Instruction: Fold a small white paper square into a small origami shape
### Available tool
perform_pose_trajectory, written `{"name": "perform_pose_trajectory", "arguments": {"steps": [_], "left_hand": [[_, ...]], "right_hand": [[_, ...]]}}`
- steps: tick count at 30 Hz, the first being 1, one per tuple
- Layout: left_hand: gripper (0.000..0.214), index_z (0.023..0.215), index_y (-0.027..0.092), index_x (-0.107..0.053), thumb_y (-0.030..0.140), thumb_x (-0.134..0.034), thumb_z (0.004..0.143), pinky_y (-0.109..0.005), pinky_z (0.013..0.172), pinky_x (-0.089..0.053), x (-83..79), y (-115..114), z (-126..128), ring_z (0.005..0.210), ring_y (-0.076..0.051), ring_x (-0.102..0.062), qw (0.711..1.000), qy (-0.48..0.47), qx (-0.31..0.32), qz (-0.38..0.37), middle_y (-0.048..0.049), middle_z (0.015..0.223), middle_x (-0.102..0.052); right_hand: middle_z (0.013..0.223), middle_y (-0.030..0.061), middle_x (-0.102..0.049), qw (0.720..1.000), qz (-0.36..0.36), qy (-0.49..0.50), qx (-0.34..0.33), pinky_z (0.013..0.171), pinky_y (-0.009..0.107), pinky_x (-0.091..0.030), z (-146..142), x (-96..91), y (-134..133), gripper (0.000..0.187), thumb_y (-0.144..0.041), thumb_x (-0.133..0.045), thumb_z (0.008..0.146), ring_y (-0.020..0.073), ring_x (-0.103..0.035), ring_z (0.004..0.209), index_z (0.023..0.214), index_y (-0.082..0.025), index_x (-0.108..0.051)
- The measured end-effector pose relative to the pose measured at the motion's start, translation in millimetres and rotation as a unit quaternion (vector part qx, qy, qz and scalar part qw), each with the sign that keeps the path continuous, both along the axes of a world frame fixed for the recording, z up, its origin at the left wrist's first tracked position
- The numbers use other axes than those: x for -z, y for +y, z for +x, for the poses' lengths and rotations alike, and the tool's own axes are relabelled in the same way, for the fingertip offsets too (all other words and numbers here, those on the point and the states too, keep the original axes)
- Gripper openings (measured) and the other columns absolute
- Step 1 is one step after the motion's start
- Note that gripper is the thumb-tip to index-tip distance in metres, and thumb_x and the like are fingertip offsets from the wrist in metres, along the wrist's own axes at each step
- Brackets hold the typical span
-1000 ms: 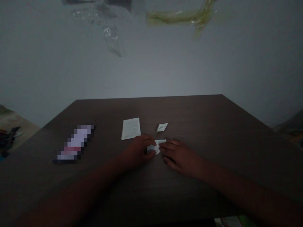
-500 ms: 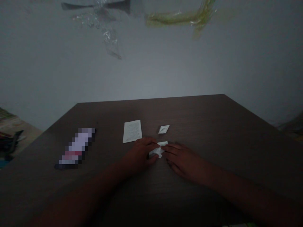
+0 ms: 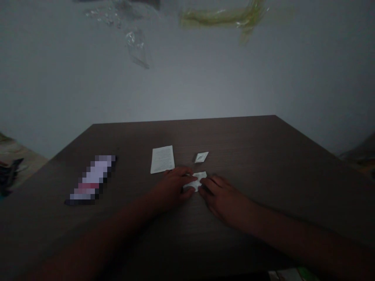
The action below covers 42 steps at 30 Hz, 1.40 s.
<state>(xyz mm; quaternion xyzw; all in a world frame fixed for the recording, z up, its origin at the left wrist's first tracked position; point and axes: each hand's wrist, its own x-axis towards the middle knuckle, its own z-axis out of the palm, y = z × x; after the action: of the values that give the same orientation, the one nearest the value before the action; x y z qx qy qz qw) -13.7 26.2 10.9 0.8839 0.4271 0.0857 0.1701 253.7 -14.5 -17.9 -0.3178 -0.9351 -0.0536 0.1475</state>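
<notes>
A small piece of folded white printed paper lies on the table between my two hands. My left hand holds its left side down, the fingers over the far part and the thumb at the near edge. At its right edge, the bent fingers of my right hand grip the paper; their tips are partly hidden in the dim light. Just beyond lies a small folded paper diamond, touched by neither hand. A larger printed sheet or stack of paper rests beyond my left hand.
A phone with a lit, pixelated screen lies on the left of the dark wooden table. Behind the table stands a pale wall with yellowish tape and clear plastic tape stuck on it.
My right hand's fingers have bent inward and shifted slightly at the paper's right edge, showing more of the paper. My left hand stays on it. The whole view has shifted slightly.
</notes>
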Motion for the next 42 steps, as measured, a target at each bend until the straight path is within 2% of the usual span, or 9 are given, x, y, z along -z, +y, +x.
{"name": "perform_pose_trajectory", "arguments": {"steps": [5, 9, 11, 15, 20, 25, 30, 35, 42], "left_hand": [[0.037, 0.149, 0.025, -0.085, 0.023, -0.082, 0.113, -0.059, 0.132, -0.055, -3.4, -1.6, 1.1, 0.153, -0.037, -0.071, 1.0, 0.005, 0.003, 0.005, -0.0124, 0.161, -0.077], [0.036, 0.148, 0.023, -0.085, 0.021, -0.079, 0.113, -0.058, 0.13, -0.054, -6.7, -4.6, 2.1, 0.151, -0.038, -0.072, 1.0, 0.002, -0.002, 0.02, -0.0124, 0.159, -0.078], [0.034, 0.145, 0.024, -0.086, 0.021, -0.079, 0.112, -0.055, 0.129, -0.054, -5.4, -5.5, 2.6, 0.148, -0.036, -0.073, 1.0, -0.007, -0.001, 0.022, -0.0116, 0.155, -0.08], [0.031, 0.141, 0.026, -0.087, 0.025, -0.081, 0.111, -0.049, 0.128, -0.054, 0.7, -7.5, 5.6, 0.142, -0.032, -0.074, 0.999, -0.027, 0.015, 0.021, -0.0094, 0.148, -0.082], [0.031, 0.14, 0.026, -0.087, 0.031, -0.084, 0.109, -0.051, 0.125, -0.055, 5.7, -9.9, 10.8, 0.14, -0.035, -0.075, 0.999, -0.024, 0.006, 0.028, -0.0106, 0.147, -0.083], [0.032, 0.14, 0.028, -0.087, 0.028, -0.084, 0.108, -0.051, 0.125, -0.055, 6.3, -10.0, 12.8, 0.139, -0.034, -0.075, 0.999, -0.029, 0.01, 0.032, -0.0088, 0.146, -0.083], [0.032, 0.14, 0.024, -0.088, 0.029, -0.087, 0.108, -0.053, 0.125, -0.056, 8.5, -8.8, 12.2, 0.138, -0.035, -0.075, 0.999, -0.034, 0.011, 0.027, -0.0112, 0.145, -0.082], [0.033, 0.141, 0.027, -0.087, 0.029, -0.088, 0.108, -0.053, 0.127, -0.056, 6.6, -9.6, 11.3, 0.137, -0.033, -0.076, 0.999, -0.03, 0.013, 0.034, -0.0085, 0.144, -0.083], [0.033, 0.142, 0.025, -0.087, 0.028, -0.088, 0.109, -0.057, 0.127, -0.055, 0.8, -10.1, 12.4, 0.14, -0.036, -0.074, 1.0, -0.022, 0.012, 0.019, -0.0105, 0.146, -0.082]], "right_hand": [[0.125, 0.0135, -0.083, 0.999, -0.018, 0.014, -0.026, 0.103, 0.052, -0.068, -3.4, -3.8, -4.8, 0.027, -0.021, -0.079, 0.11, 0.0347, -0.075, 0.115, 0.137, -0.02, -0.083], [0.121, 0.0116, -0.083, 0.994, -0.07, 0.068, -0.054, 0.106, 0.051, -0.066, 0.2, -4.9, 2.4, 0.017, -0.022, -0.076, 0.111, 0.0323, -0.075, 0.114, 0.126, -0.022, -0.084], [0.117, 0.0096, -0.083, 0.988, -0.102, 0.113, -0.023, 0.108, 0.052, -0.065, 4.7, -2.5, 11.3, 0.018, -0.017, -0.069, 0.113, 0.0305, -0.076, 0.112, 0.12, -0.025, -0.083], [0.132, 0.0148, -0.082, 0.97, -0.109, 0.189, 0.109, 0.11, 0.061, -0.066, 10.4, 6.8, 28.2, 0.039, -0.02, -0.073, 0.106, 0.0384, -0.076, 0.126, 0.144, -0.026, -0.076], [0.142, 0.0169, -0.079, 0.964, -0.123, 0.197, 0.13, 0.116, 0.068, -0.064, 3.4, 13.3, 29.1, 0.054, -0.023, -0.082, 0.096, 0.0428, -0.074, 0.135, 0.148, -0.027, -0.071], [0.135, 0.0135, -0.08, 0.965, -0.124, 0.204, 0.109, 0.112, 0.062, -0.066, -4.7, 12.5, 22.9, 0.046, -0.021, -0.083, 0.093, 0.0398, -0.076, 0.129, 0.137, -0.029, -0.071], [0.128, 0.0145, -0.079, 0.959, -0.105, 0.208, 0.161, 0.108, 0.059, -0.065, 0.8, 16.7, 35.6, 0.039, -0.018, -0.083, 0.09, 0.0393, -0.077, 0.123, 0.127, -0.025, -0.072], [0.126, 0.0116, -0.079, 0.952, -0.109, 0.21, 0.192, 0.108, 0.056, -0.064, 12.1, 19.9, 54.2, 0.031, -0.02, -0.081, 0.095, 0.0361, -0.076, 0.121, 0.124, -0.027, -0.072], [0.128, 0.0123, -0.077, 0.962, -0.118, 0.198, 0.143, 0.11, 0.058, -0.062, 11.2, 16.6, 45.1, 0.028, -0.021, -0.078, 0.099, 0.0365, -0.073, 0.124, 0.126, -0.027, -0.072]]}}
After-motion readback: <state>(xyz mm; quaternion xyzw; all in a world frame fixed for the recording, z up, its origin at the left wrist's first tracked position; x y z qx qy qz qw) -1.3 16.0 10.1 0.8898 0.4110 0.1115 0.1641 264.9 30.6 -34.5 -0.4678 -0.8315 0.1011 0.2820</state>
